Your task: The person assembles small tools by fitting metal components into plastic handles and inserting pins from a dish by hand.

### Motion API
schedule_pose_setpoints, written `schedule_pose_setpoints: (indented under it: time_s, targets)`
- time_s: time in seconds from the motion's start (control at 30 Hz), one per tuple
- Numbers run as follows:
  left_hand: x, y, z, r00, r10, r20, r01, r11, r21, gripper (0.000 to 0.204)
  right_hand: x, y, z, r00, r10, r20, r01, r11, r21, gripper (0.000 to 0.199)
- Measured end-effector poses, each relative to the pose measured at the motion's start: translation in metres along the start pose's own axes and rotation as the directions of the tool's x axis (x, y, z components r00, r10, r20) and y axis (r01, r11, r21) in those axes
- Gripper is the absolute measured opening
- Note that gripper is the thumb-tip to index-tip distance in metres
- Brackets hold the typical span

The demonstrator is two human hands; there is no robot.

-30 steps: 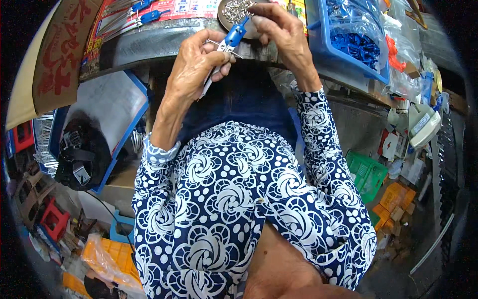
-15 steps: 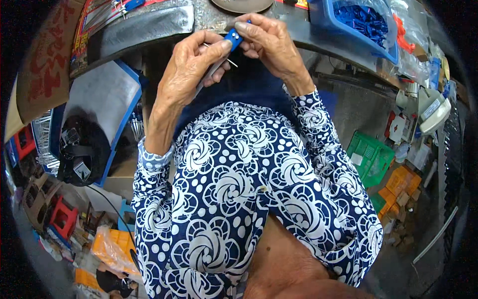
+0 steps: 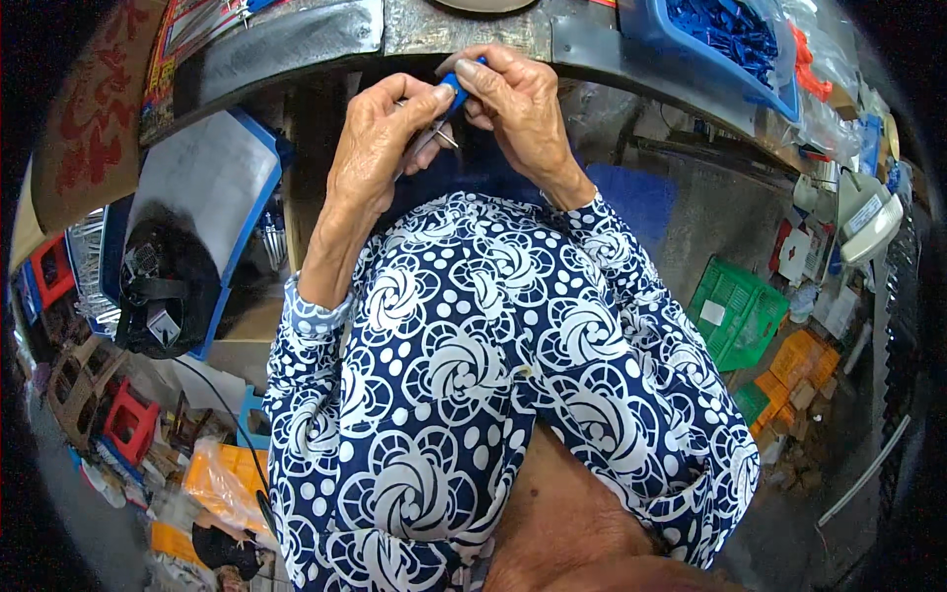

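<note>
Your left hand [image 3: 380, 138] grips the blue piece [image 3: 455, 87] tight, your right hand [image 3: 515, 104] pinching its far end, just off the bench [image 3: 464, 35]. It seems part-built: a metal prong [image 3: 447, 139] shows, fingers hide the rest. Loose blue parts [image 3: 725, 37] remain in the tub [image 3: 651, 25].

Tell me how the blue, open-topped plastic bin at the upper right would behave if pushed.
The blue, open-topped plastic bin is probably stiff, judging by its solid-looking walls. It may resist a push somewhat, given the many small, glossy blue pieces inside; loosely heaped, they could shift.
</note>
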State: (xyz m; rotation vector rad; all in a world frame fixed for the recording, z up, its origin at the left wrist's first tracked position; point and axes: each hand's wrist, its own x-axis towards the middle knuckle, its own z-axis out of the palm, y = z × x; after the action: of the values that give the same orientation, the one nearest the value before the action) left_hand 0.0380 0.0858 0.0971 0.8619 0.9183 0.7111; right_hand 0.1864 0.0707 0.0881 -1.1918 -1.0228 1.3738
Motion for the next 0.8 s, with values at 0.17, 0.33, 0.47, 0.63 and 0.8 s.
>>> schedule_pose_setpoints:
  time_s: [0.17, 0.33, 0.47, 0.63, 0.8]
  targets:
    - [-0.003, -0.002, -0.001, 0.999, -0.042, -0.015, 0.041, 0.998, -0.055, 0.022, 0.002, 0.004, -0.002, 0.999, -0.022, 0.031, 0.022, 1.000, -0.004, 0.019]
    - [-0.006, 0.000, 0.001, 0.997, -0.068, -0.036, 0.064, 0.994, -0.089, 0.022, -0.002, 0.004, 0.004, 0.998, -0.054, 0.012, 0.054, 0.998, 0.015, 0.018]
    - [-0.005, -0.004, 0.001, 0.997, -0.060, -0.039, 0.057, 0.995, -0.081, 0.023, -0.001, 0.011, -0.001, 0.997, -0.079, 0.016, 0.079, 0.997, -0.017, 0.017]
    - [-0.006, -0.008, 0.001, 0.995, -0.092, -0.042, 0.088, 0.992, -0.090, 0.023, 0.000, 0.008, -0.005, 0.995, -0.033, 0.097, 0.040, 0.997, -0.065, 0.016]
    - [-0.007, -0.011, 0.004, 0.993, -0.096, -0.064, 0.092, 0.993, -0.069, 0.022, -0.008, 0.018, 0.001, 0.992, -0.117, -0.044, 0.115, 0.993, -0.034, 0.016]
